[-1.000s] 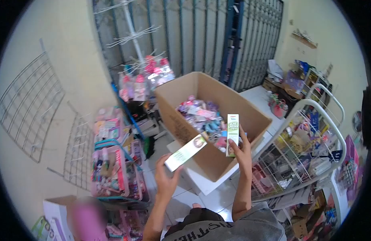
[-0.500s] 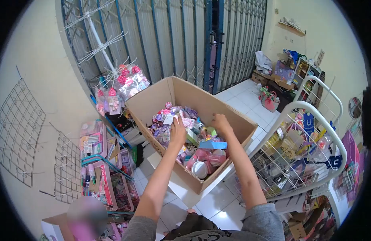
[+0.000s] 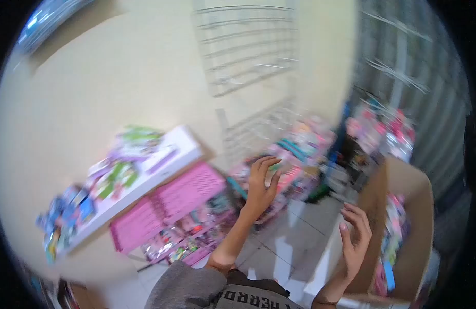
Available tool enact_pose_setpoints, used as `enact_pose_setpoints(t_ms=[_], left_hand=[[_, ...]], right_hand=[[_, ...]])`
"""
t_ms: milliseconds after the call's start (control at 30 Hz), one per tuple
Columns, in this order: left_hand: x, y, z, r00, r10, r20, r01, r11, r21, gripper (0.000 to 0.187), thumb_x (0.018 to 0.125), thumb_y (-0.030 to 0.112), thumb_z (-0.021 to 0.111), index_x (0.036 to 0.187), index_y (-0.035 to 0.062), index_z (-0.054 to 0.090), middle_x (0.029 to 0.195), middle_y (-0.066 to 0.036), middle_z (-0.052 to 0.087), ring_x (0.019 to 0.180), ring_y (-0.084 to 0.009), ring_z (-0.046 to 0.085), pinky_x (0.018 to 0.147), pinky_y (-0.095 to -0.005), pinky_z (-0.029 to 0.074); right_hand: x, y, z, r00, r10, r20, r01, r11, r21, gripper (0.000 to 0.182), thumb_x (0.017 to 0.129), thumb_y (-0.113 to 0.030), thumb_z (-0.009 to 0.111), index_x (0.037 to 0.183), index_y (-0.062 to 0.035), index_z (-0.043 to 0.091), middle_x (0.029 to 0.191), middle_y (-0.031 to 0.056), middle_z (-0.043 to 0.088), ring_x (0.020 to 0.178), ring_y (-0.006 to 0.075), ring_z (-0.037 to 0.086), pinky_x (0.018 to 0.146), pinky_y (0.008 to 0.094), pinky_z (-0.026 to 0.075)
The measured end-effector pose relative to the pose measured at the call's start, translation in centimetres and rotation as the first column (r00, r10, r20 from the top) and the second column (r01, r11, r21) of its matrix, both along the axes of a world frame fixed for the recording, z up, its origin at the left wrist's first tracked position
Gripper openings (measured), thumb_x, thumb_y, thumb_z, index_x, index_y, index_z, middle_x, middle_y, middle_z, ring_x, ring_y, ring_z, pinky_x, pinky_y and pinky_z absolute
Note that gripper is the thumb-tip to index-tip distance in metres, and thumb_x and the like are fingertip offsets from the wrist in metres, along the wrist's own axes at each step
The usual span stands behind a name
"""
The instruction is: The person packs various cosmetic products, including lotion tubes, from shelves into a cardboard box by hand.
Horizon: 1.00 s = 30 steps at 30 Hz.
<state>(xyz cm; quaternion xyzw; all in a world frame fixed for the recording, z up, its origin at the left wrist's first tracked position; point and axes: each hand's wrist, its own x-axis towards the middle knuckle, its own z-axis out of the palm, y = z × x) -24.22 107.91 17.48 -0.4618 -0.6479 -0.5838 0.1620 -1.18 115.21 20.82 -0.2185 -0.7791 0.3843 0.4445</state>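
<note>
My left hand is raised in front of the pink trays of small goods by the wall. Its fingers are curved and apart, with nothing in them. My right hand hangs just left of the large cardboard box, its fingers loosely bent and apart, holding nothing. Inside the box lies a heap of colourful packaged items, mostly pink and purple, with a blue box near the front. The view is smeared by motion, so the small goods cannot be told apart.
A white shelf along the wall carries packets and blue items. Below stand pink baskets full of small packages. Wire racks hang on the wall. A metal folding gate and a rack with hanging pink packets are at right.
My view has swung to the left, bringing the shelf and pink baskets into sight. Both hands have come out of the cardboard box, which now sits at the right.
</note>
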Motion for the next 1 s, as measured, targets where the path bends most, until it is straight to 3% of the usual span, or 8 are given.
enact_pose_setpoints(t_ms=[100,200,333,400,567,633,700,1000], left_hand=[[-5.4,-8.3,1.5,0.938,0.346,-0.003,-0.346,0.938,0.022,0.026,0.071,0.006,0.054,0.098,0.0031,0.051,0.099,-0.013,0.052,0.096,-0.0279,0.047,0.086,-0.0331,0.033],[-10.8,-16.3,3.0,0.777,0.615,-0.138,-0.616,0.787,0.041,0.028,0.069,0.003,0.054,0.096,0.0022,0.051,0.098,-0.014,0.051,0.096,-0.0291,0.046,0.085,-0.0341,0.033],[-16.5,-25.4,4.8,0.565,0.766,-0.307,-0.816,0.575,-0.068,0.037,0.064,0.008,0.060,0.099,0.0057,0.049,0.100,-0.013,0.049,0.096,-0.0304,0.042,0.083,-0.0382,0.033],[-18.2,-28.2,5.6,0.493,0.775,-0.395,-0.867,0.473,-0.156,0.040,0.063,0.010,0.061,0.101,0.0074,0.049,0.100,-0.012,0.048,0.096,-0.0308,0.041,0.082,-0.0399,0.033],[-21.7,-30.7,5.8,0.608,0.553,-0.569,-0.794,0.421,-0.439,0.054,0.053,0.020,0.071,0.102,0.0128,0.051,0.100,-0.008,0.049,0.095,-0.0263,0.043,0.079,-0.0388,0.035],[-22.1,-30.8,5.9,0.605,0.523,-0.600,-0.796,0.394,-0.460,0.055,0.052,0.023,0.072,0.102,0.0122,0.051,0.098,-0.007,0.050,0.094,-0.0246,0.044,0.078,-0.0375,0.036],[-22.3,-30.7,5.9,0.587,0.505,-0.633,-0.808,0.319,-0.495,0.057,0.051,0.023,0.071,0.104,0.0125,0.051,0.093,-0.006,0.051,0.091,-0.0240,0.045,0.076,-0.0355,0.036],[-22.0,-29.4,4.8,0.668,0.408,-0.623,-0.745,0.364,-0.560,0.053,0.050,0.025,0.073,0.095,0.0086,0.052,0.096,-0.006,0.051,0.093,-0.0236,0.046,0.078,-0.0382,0.035]], right_hand=[[-9.3,-2.4,0.4,0.966,0.257,0.010,-0.257,0.963,0.083,0.019,0.069,-0.005,0.058,0.088,-0.0019,0.058,0.097,0.0137,0.055,0.090,0.0260,0.052,0.081,0.0311,0.038],[-18.8,-5.6,0.6,0.839,0.543,0.030,-0.520,0.786,0.335,0.024,0.067,-0.004,0.061,0.091,-0.0035,0.057,0.098,0.0128,0.054,0.091,0.0290,0.051,0.078,0.0329,0.040],[-29.3,-10.2,-0.3,0.727,0.670,0.147,-0.658,0.621,0.426,0.033,0.066,-0.009,0.062,0.098,-0.0055,0.053,0.106,0.0121,0.049,0.101,0.0294,0.044,0.083,0.0363,0.037],[-33.9,-11.9,-0.5,0.685,0.701,0.197,-0.686,0.531,0.497,0.038,0.066,-0.011,0.062,0.102,-0.0065,0.051,0.110,0.0118,0.047,0.105,0.0295,0.041,0.085,0.0379,0.035],[-40.3,-13.7,-1.1,0.635,0.696,0.336,-0.730,0.398,0.556,0.056,0.063,-0.023,0.067,0.111,-0.0086,0.043,0.116,0.0132,0.042,0.111,0.0304,0.035,0.089,0.0420,0.030],[-41.3,-13.6,-1.4,0.671,0.668,0.322,-0.695,0.413,0.589,0.055,0.062,-0.024,0.068,0.110,-0.0082,0.046,0.114,0.0137,0.043,0.109,0.0294,0.037,0.089,0.0400,0.031],[-41.7,-13.2,-1.4,0.590,0.684,0.430,-0.793,0.389,0.469,0.051,0.063,-0.022,0.067,0.108,-0.0075,0.048,0.111,0.0128,0.045,0.105,0.0283,0.041,0.086,0.0374,0.035],[-39.1,-11.1,-1.1,0.602,0.689,0.404,-0.786,0.419,0.456,0.047,0.064,-0.015,0.066,0.107,-0.0056,0.049,0.106,0.0134,0.046,0.099,0.0286,0.044,0.081,0.0341,0.040]])
